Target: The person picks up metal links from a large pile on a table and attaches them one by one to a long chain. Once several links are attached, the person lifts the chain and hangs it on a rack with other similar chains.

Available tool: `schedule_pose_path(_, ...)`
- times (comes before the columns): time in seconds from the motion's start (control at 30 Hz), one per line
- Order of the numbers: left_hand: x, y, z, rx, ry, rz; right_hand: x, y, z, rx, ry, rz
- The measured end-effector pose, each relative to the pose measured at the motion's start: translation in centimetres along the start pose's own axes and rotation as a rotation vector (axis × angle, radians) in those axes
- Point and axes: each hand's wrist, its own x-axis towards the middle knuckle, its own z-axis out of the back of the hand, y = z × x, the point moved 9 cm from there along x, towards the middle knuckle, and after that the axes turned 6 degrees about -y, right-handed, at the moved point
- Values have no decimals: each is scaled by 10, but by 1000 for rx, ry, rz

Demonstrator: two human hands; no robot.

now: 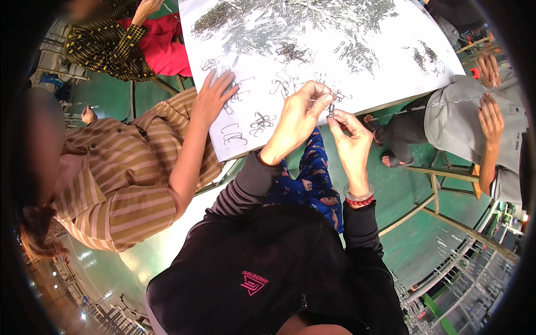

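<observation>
My left hand [301, 114] and my right hand [350, 137] meet at the table's near edge. Between their fingertips is a small dark metal link piece [331, 108], partly covered by the fingers. Both hands are closed in a pinch, the left above and the right just below. Past my fingers, bent wire hooks [283, 84] lie loose on the white tabletop [254, 106]. Another small group of wire hooks [261, 124] lies left of my left wrist.
A co-worker's hand [215, 99] rests on the table at the left. Large heaps of small metal pieces [312, 25] cover the far side. At the right, another person's hands [491, 114] hold a metal chain [455, 101]. Wooden stool legs [432, 192] stand on the green floor.
</observation>
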Motion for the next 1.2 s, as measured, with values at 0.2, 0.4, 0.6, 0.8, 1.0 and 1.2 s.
schedule_pose_path(0.2,-9,-3,-5,-103,-9,18,33,-23,37,64,28,-69)
schedule_pose_path(0.4,-23,2,-18,-18,69,-25,168,-84,79,-469,-209,82)
schedule_pose_path(0.6,-36,-2,-29,1,127,38,208,-92,32,-904,12,243)
schedule_pose_path(0.8,-44,-10,-27,12,113,-38,204,-105,30,-782,19,158)
schedule_pose_path(1.0,-56,-25,-37,13,138,-126,216,-101,25,-785,107,-116)
schedule_pose_path(1.2,-56,-31,-35,34,125,-208,166,-99,62,-94,139,-334)
